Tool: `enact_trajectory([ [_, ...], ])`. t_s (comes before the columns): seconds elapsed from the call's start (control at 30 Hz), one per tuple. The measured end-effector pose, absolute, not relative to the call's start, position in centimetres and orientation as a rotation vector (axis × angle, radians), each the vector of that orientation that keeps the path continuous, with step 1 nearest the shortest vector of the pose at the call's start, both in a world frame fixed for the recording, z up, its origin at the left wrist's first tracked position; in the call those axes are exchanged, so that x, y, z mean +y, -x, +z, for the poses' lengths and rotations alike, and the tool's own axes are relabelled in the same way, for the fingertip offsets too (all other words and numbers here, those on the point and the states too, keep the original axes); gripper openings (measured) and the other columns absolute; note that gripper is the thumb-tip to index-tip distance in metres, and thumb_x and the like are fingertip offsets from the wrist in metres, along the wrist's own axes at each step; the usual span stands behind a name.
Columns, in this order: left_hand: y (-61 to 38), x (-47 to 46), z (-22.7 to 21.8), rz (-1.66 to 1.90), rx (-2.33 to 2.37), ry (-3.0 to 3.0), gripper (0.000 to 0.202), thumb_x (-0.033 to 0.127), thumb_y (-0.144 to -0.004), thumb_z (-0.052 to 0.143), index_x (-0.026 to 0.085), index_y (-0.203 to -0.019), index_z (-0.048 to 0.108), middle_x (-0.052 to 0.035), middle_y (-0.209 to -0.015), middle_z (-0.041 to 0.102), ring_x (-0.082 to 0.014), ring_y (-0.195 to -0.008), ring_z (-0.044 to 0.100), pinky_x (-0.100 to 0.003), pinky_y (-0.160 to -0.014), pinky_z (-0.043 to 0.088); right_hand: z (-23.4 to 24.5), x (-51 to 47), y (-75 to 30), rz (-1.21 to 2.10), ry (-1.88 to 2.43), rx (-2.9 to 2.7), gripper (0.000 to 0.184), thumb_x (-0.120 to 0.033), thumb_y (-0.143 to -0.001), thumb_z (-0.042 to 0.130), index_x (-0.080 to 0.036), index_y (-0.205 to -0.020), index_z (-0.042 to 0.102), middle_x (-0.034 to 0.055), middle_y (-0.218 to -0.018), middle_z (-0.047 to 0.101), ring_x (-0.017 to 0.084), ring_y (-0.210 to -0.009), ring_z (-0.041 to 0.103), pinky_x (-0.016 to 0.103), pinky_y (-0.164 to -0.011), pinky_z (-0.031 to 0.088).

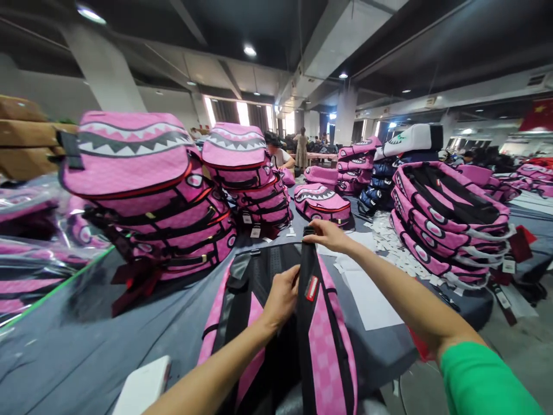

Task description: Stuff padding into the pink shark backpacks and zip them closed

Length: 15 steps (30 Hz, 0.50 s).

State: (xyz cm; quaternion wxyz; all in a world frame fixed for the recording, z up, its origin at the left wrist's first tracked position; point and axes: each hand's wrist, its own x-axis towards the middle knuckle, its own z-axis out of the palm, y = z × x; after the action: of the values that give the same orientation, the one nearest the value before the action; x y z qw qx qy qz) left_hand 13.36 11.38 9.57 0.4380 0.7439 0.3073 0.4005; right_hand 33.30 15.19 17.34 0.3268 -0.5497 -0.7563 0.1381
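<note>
A pink-and-black backpack (330,357) lies in front of me on the table, its shoulder straps and dark back side facing up. My right hand (329,236) pinches the far end of the black shoulder strap (306,288), beside a small red label (311,288). Closer to me, my left hand (283,297) is closed on the inner edge of that same strap; its fingertips are partly hidden behind the strap.
Stacks of pink shark-mouth backpacks (133,161) rise at the left and back. Open pink bags (449,230) are piled at right, near white paper sheets (371,300) and scattered tags (393,248). A white phone-like object (144,386) lies front left. Another person (280,155) sits behind.
</note>
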Motion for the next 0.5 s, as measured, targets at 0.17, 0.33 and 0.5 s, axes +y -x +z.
enact_trajectory([
  [0.17,-12.2,5.7,6.6,0.794,0.866,-1.054,0.031,0.047,-0.06,0.078,0.021,-0.073,0.067,-0.0018,-0.058,0.063,-0.0217,-0.058,0.061,-0.031,-0.056,0.049,13.4,20.0,-31.1,0.157,1.639,-2.099,0.033,-0.045,-0.083,0.078,-0.018,-0.098,0.066,0.003,-0.093,0.062,0.018,-0.089,0.058,0.028,-0.075,0.042],
  [0.33,-10.4,3.7,3.7,0.612,0.866,-0.919,0.042,0.06,-0.062,0.077,0.021,-0.069,0.062,-0.0005,-0.051,0.055,-0.0189,-0.05,0.057,-0.029,-0.05,0.046,9.1,21.8,-30.5,0.143,1.71,-2.183,0.041,-0.052,-0.077,0.081,-0.023,-0.102,0.071,0.0095,-0.119,0.063,0.028,-0.115,0.057,0.042,-0.098,0.042],
  [0.5,-5.7,8.8,6.8,0.275,1.043,-1.634,0.053,0.071,-0.079,0.053,0.02,-0.064,0.053,-0.0007,-0.054,0.056,-0.0177,-0.05,0.057,-0.029,-0.054,0.045,5.1,22.4,-30.9,0.099,1.805,-2.101,0.074,-0.066,-0.088,0.06,-0.019,-0.144,0.047,0.0196,-0.153,0.042,0.034,-0.143,0.036,0.054,-0.116,0.027],
])
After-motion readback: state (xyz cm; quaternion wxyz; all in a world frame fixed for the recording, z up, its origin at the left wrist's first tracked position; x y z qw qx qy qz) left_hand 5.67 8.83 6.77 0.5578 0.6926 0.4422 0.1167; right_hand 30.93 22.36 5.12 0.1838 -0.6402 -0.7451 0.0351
